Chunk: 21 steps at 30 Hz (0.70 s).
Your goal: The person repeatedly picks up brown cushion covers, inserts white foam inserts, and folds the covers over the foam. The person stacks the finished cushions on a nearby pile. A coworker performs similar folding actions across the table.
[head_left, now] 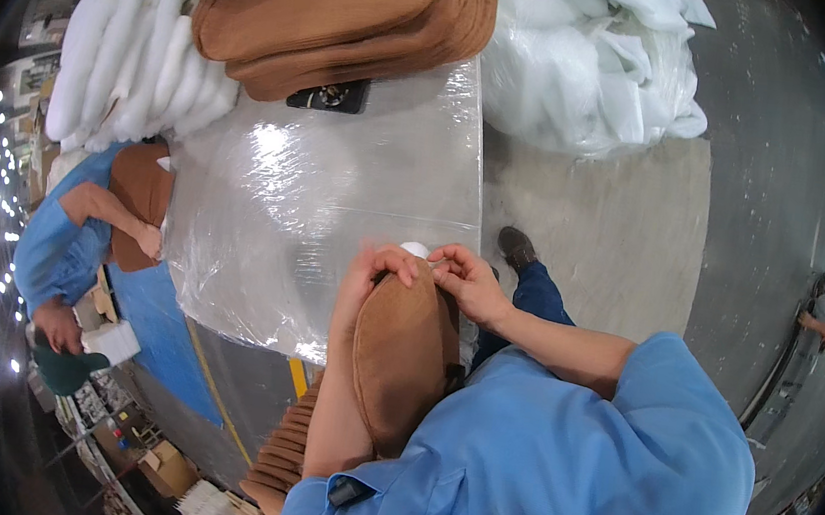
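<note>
Two hands on the end of a brown cushion at a plastic-wrapped counter

At the far left, a co-worker (63, 231) in a blue shirt and dark green cap (69, 371) leans at the counter's edge with a hand on another brown piece (141, 189). Above that person lies a pile of thick white padding (133, 47), its layers side by side. Lower down, a blue sheet (158, 331) spreads beside the counter, and a row of brown pieces (287, 445) is packed close together, partly hidden by the wearer's left forearm.

The counter (325, 178) is covered in clear, glossy film. At its far end sits a stack of brown covers (348, 14), with a small black item (329, 95) just beside its near edge.

In the middle, the brown cushion (402, 357) stands on end between the wearer's forearms, close to the body at the counter's near edge. The left hand (387, 263) is curled over its upper end, fingers bent onto the fabric. A bit of white material (414, 249) shows just behind that end. The right hand (468, 285) pinches the upper edge from the other side, near the left fingertips.

Farther right, a large clear bag of white filling (594, 65) rests beyond a tan floor panel (625, 240). At the right rim, part of another person's arm (824, 329) shows.
</note>
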{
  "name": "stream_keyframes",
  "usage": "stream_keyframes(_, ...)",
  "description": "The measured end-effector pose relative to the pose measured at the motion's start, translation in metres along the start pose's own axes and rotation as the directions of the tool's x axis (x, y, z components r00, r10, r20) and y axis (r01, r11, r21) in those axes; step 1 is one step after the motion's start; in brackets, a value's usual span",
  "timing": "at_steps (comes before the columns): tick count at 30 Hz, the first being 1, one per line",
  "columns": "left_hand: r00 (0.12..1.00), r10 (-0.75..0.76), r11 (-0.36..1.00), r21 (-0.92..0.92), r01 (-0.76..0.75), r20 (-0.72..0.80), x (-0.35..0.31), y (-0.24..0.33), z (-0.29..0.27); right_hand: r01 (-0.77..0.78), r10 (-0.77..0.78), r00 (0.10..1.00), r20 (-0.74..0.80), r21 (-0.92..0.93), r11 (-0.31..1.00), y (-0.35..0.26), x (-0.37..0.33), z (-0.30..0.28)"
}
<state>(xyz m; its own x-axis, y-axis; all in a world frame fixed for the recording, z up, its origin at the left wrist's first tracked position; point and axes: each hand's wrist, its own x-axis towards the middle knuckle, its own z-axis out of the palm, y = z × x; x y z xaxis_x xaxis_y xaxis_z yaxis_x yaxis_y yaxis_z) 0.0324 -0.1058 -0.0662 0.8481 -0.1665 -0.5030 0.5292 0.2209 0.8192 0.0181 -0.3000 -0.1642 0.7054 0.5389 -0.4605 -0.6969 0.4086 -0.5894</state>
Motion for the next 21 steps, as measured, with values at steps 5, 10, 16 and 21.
stream_keyframes(5, 0.998, 0.026, 0.998, -0.061, -0.03, -0.051, -0.017, 0.012, 0.005, -0.104, 0.101, 0.994, 0.029, 0.126, 0.987, 0.001, -0.011, 0.008)
stream_keyframes(10, 0.999, 0.026, 0.997, -0.071, -0.029, -0.044, -0.018, 0.026, 0.018, -0.225, 0.227, 0.974, -0.02, 0.073, 0.972, -0.009, -0.015, 0.02)
stream_keyframes(16, 0.998, -0.063, 0.994, 0.093, 0.064, -0.008, 0.0, 0.031, 0.014, -0.068, 0.072, 0.997, -0.024, 0.143, 0.987, 0.002, -0.019, 0.018)
stream_keyframes(21, 0.935, -0.351, 0.704, 0.673, 0.224, 0.056, 0.066, 0.038, 0.023, 0.087, -0.068, 0.973, -0.223, 0.077, 0.993, 0.007, -0.021, 0.011)
